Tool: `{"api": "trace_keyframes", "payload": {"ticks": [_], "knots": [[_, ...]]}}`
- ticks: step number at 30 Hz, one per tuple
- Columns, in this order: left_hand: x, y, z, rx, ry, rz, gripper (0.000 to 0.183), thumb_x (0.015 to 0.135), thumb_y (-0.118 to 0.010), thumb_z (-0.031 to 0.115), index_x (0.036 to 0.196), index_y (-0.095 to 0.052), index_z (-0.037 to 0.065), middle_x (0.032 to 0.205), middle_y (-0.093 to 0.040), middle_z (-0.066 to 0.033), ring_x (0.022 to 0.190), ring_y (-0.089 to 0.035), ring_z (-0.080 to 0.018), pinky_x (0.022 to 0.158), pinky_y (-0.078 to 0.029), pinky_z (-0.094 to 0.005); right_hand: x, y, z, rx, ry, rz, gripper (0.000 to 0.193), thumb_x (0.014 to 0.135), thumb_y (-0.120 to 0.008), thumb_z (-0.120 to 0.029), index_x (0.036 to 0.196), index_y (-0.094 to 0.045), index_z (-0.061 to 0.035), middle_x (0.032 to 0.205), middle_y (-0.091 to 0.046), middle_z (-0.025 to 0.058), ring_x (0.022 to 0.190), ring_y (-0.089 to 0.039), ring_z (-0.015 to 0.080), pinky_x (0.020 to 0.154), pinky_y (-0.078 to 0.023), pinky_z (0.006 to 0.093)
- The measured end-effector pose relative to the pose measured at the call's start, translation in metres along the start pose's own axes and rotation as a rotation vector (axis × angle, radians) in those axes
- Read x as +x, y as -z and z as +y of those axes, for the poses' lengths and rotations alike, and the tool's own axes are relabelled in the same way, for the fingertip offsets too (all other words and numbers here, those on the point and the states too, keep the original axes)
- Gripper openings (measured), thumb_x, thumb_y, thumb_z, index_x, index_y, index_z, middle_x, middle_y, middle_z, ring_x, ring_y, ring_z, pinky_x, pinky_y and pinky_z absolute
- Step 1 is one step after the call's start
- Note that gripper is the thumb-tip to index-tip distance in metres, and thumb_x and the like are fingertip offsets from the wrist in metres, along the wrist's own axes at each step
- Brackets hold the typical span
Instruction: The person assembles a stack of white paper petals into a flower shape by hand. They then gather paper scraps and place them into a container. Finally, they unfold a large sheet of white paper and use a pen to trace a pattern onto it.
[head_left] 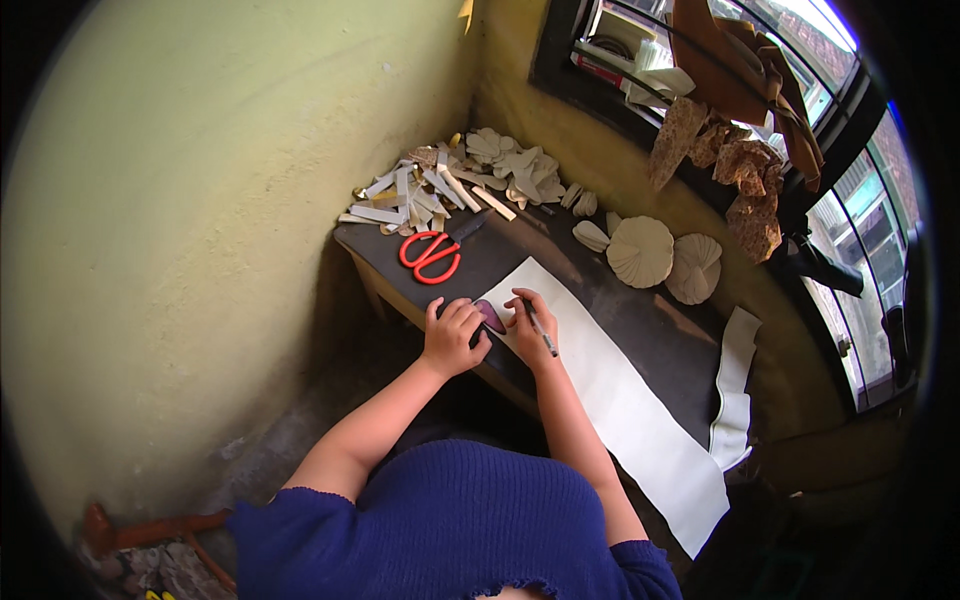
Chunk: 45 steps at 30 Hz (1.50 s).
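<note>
My right hand (526, 318) grips a pen (542, 330), its tip hidden, above the far left end of a long white sheet strip (610, 390). A small, dark purple, rounded flat piece (490, 316) lies on that end of the strip. With bent fingers, my left hand (455, 335) presses on the left side of the purple piece and covers part of it. Beyond my left hand, red-handled scissors (432, 257) lie on the dark tabletop (560, 245), their blades pointing away to the right.
White offcuts (410, 195) pile in the far left corner beside stacked cut pieces (515, 165). Two round fanned stacks (640, 252) sit near the wall. Another white strip (735, 375) curls at the right edge. Brown material (750, 175) hangs at the barred window.
</note>
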<state>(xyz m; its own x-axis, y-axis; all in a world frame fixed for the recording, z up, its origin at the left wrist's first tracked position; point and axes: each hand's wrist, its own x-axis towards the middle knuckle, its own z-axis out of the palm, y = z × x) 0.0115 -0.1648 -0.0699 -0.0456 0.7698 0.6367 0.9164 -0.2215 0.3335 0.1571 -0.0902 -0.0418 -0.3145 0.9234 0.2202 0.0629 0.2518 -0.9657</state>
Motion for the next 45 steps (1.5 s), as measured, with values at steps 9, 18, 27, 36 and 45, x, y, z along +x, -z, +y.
{"api": "trace_keyframes", "payload": {"ticks": [9,18,27,36,45], "knots": [[-0.005,-0.014,-0.011,0.028,-0.079,0.16,0.037,0.073,-0.045,0.034,0.098,-0.064,0.014,0.1,-0.062,0.0012,0.098,-0.057,-0.0162,0.082,-0.031,-0.0359,0.02,0.006,0.01,0.053,-0.177,-0.018,0.016,0.088,-0.062,-0.014,0.094,-0.06,0.0004,0.078,-0.062,0.0031,0.07,-0.058,0.0097,0.062,-0.045,0.0234],[-0.002,-0.018,-0.013,0.034,-0.105,0.194,0.041,0.074,-0.041,0.036,0.096,-0.066,0.012,0.1,-0.064,0.0005,0.096,-0.058,-0.0172,0.079,-0.032,-0.035,0.033,-0.014,0.012,0.028,-0.017,-0.112,0.011,0.087,-0.062,-0.008,0.09,-0.057,0.0007,0.076,-0.062,0.0054,0.069,-0.06,0.0106,0.063,-0.047,0.0239],[-0.003,-0.019,-0.016,0.057,-0.104,0.173,0.043,0.077,-0.04,0.039,0.098,-0.065,0.01,0.098,-0.063,-0.0003,0.095,-0.058,-0.0172,0.079,-0.032,-0.0351,0.028,-0.015,0.0,-0.127,0.02,-0.13,0.01,0.087,-0.062,-0.008,0.089,-0.057,0.0007,0.071,-0.063,0.0074,0.065,-0.061,0.0124,0.061,-0.048,0.0253],[-0.002,-0.019,-0.015,0.042,-0.108,0.186,0.045,0.078,-0.038,0.039,0.098,-0.065,0.009,0.099,-0.062,-0.0015,0.095,-0.058,-0.0181,0.08,-0.032,-0.0353,0.028,-0.015,-0.002,-0.116,0.006,-0.135,0.01,0.087,-0.061,-0.008,0.089,-0.057,0.0006,0.072,-0.064,0.009,0.066,-0.062,0.0142,0.062,-0.048,0.0264],[-0.002,-0.017,-0.015,0.041,-0.106,0.182,0.044,0.077,-0.04,0.039,0.099,-0.064,0.01,0.1,-0.061,-0.0014,0.094,-0.058,-0.018,0.079,-0.032,-0.0358,0.027,-0.016,-0.005,-0.143,0.018,-0.147,0.008,0.087,-0.061,-0.007,0.089,-0.057,-0.0001,0.07,-0.063,0.0092,0.065,-0.062,0.015,0.061,-0.048,0.0268]]}}
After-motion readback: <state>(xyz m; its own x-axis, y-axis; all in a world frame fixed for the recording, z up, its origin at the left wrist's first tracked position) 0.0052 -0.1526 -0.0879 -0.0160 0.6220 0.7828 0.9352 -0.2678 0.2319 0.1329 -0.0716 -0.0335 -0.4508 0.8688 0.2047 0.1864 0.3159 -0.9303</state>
